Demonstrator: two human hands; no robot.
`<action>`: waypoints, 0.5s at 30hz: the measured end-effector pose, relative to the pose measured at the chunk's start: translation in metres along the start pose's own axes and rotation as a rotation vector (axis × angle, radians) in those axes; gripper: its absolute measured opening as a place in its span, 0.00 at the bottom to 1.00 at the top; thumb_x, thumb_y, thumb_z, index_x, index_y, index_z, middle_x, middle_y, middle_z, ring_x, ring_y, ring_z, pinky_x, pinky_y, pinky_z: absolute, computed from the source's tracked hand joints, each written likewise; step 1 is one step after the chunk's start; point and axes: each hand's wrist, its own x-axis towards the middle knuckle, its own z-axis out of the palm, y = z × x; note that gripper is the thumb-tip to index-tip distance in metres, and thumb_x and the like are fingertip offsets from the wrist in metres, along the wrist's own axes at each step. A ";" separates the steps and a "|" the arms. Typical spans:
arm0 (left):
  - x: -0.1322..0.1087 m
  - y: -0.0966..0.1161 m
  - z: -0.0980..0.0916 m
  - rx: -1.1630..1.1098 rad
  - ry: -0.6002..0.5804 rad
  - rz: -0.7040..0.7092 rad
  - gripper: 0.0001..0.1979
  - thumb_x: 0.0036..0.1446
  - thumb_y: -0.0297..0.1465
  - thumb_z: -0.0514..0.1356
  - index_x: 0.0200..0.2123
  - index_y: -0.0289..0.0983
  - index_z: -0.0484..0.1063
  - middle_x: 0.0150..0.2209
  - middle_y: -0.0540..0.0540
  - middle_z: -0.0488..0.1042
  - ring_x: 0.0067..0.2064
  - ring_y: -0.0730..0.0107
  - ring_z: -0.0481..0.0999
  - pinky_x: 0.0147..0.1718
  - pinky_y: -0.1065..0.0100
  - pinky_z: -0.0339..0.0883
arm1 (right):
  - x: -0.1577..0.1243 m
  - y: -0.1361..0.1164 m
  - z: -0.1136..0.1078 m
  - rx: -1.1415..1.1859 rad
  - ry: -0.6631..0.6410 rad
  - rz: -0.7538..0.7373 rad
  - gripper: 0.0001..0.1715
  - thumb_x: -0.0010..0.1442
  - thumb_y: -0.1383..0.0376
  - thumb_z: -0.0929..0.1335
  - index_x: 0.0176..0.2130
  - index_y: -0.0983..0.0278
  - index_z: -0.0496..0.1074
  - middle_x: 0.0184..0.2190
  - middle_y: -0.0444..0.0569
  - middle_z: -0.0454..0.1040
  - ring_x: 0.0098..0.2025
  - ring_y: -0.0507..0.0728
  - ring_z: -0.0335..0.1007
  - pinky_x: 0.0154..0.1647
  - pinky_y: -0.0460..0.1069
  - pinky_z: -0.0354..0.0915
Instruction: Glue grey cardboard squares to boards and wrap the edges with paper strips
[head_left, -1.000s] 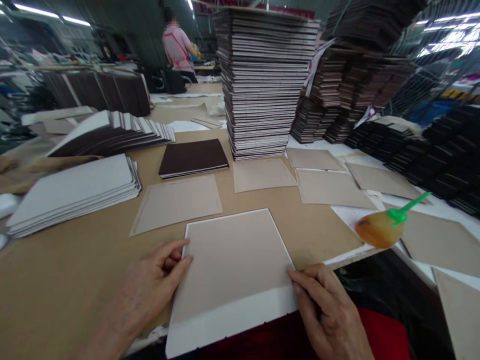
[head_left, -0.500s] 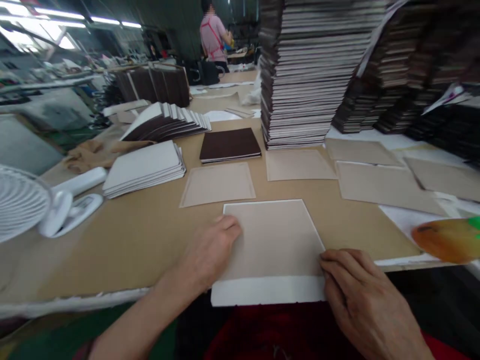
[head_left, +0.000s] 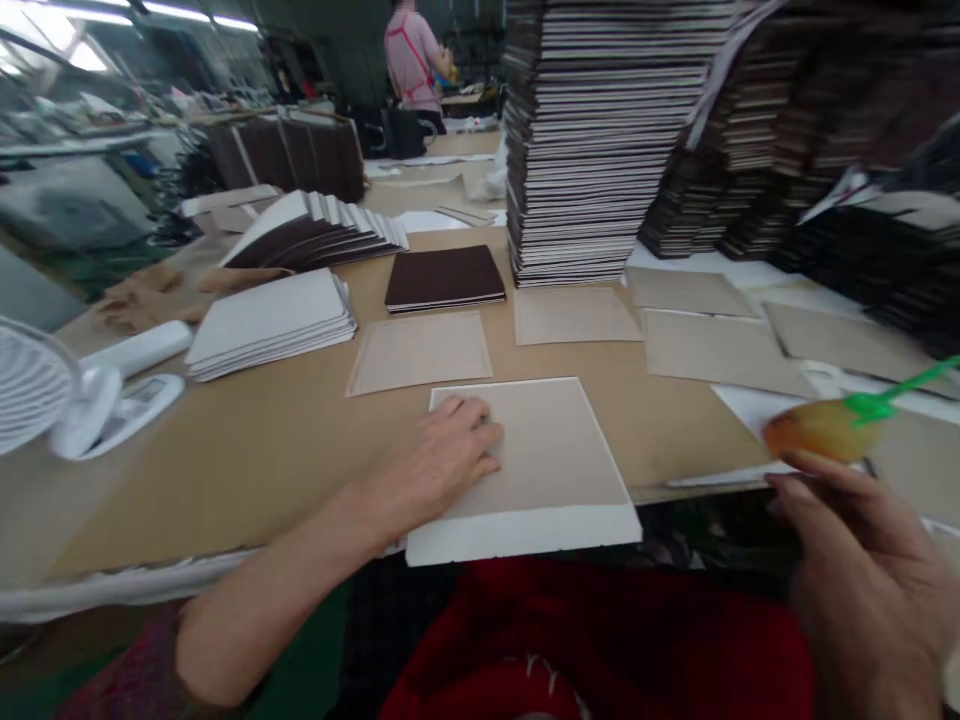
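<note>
A beige sheet with a white border and a wider white strip at the front (head_left: 547, 450) lies at the table's near edge, its strip jutting past the edge. My left hand (head_left: 454, 450) rests on the left side of this sheet, fingers bent loosely and spread over it. Away to the right, my right hand (head_left: 862, 560) is beside an orange-yellow bottle-like thing with a green spout (head_left: 817, 430). The thumb and forefinger are apart, with nothing seen between them; motion blurs this hand, and whether it touches the orange thing I cannot tell.
Several beige panels (head_left: 420, 350) lie beyond the sheet. Behind them are a dark brown board stack (head_left: 446, 277), white boards (head_left: 270, 320) and a tall pile of boards (head_left: 600, 150). A white fan (head_left: 34, 390) stands left. A person (head_left: 412, 60) is in the background.
My right hand has left the sheet's right edge and moved right to the orange thing. My left hand has slid further onto the sheet. The whole view has shifted slightly.
</note>
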 end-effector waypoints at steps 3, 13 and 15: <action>0.002 0.010 0.006 -0.052 -0.011 0.031 0.10 0.62 0.29 0.50 0.41 0.38 0.70 0.47 0.43 0.68 0.49 0.58 0.64 0.49 0.59 0.62 | 0.008 0.021 -0.006 0.117 0.211 0.102 0.26 0.52 0.59 0.71 0.51 0.58 0.68 0.41 0.47 0.71 0.42 0.59 0.69 0.50 0.60 0.64; 0.001 0.042 0.021 -0.028 0.041 -0.090 0.28 0.59 0.49 0.50 0.60 0.46 0.59 0.53 0.38 0.64 0.55 0.47 0.60 0.51 0.48 0.56 | 0.035 0.038 0.000 -0.403 0.305 -0.241 0.48 0.52 0.53 0.69 0.62 0.71 0.49 0.58 0.68 0.52 0.59 0.71 0.51 0.53 0.67 0.58; -0.001 0.040 0.026 -0.061 0.052 -0.113 0.30 0.58 0.51 0.49 0.61 0.47 0.58 0.58 0.38 0.61 0.59 0.46 0.57 0.54 0.46 0.53 | 0.045 0.043 -0.001 -0.483 0.304 -0.283 0.49 0.53 0.51 0.68 0.62 0.74 0.49 0.57 0.70 0.55 0.59 0.74 0.50 0.54 0.70 0.52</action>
